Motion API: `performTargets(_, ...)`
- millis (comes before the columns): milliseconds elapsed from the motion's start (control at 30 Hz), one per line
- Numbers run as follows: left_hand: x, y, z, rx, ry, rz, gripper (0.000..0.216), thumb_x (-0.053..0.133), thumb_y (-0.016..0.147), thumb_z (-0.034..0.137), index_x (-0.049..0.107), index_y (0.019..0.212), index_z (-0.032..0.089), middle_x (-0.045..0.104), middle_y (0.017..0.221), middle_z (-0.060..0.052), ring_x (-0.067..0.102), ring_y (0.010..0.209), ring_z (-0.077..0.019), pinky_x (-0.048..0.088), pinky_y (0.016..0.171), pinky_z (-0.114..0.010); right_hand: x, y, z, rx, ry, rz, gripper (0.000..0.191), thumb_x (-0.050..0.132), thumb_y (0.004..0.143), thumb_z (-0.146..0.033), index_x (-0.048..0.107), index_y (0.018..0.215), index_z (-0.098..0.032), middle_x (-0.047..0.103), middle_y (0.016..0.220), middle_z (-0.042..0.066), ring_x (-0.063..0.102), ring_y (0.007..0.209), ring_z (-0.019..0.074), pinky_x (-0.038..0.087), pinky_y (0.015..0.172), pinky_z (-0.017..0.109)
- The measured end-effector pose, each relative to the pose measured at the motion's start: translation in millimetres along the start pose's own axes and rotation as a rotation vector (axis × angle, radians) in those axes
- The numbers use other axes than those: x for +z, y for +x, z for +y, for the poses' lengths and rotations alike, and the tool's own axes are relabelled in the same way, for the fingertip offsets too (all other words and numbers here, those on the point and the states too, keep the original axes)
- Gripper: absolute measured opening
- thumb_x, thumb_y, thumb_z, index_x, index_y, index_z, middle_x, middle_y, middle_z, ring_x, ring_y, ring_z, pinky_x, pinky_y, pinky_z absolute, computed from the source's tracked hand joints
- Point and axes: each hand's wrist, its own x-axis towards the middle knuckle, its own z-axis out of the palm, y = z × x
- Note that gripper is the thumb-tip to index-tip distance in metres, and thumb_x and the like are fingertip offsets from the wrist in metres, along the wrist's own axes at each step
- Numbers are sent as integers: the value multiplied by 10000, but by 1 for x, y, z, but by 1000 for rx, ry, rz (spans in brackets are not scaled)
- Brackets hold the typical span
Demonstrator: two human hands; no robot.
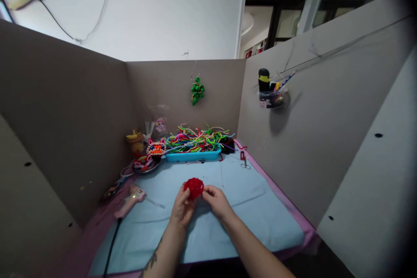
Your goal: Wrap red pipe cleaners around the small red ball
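Note:
A round red piece (194,187), fuzzy and apparently coiled from pipe cleaners, is held over the blue cloth. My left hand (183,205) grips its left and lower side, thumb on the front. My right hand (215,200) is closed in a pinch at its right edge; whatever small part lies between those fingertips is hidden. To the left, a pink hot glue gun (130,203) with a small green light lies on the cloth, a clear stick near its nozzle.
A blue tray (192,156) heaped with colourful pipe cleaners stands at the back. Left of it is a metal bowl (146,170) with finished fuzzy pieces. Scissors (245,165) lie at the right. Grey partitions enclose the table; a cup of tools (272,100) hangs on the right one.

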Motion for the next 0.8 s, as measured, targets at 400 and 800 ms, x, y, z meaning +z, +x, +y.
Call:
performTargets(400,6,-2,-5,-39,53,-103,358,729,730,204,654,1075,147,684,1143,-104,608,1117,-228,391,1055,-337,14,-6,-5,187,352,59,152,738,568,-231,644,670,-169,628,608,-22,499,565,116,384,594,237)
performTargets(800,5,-1,-3,-29,79,-53,355,758,709,214,666,1044,140,683,1145,-106,623,1079,-218,421,1015,-311,-6,1,1,89,97,169,372,730,636,-529,628,626,-171,473,512,-53,362,510,99,278,520,240)
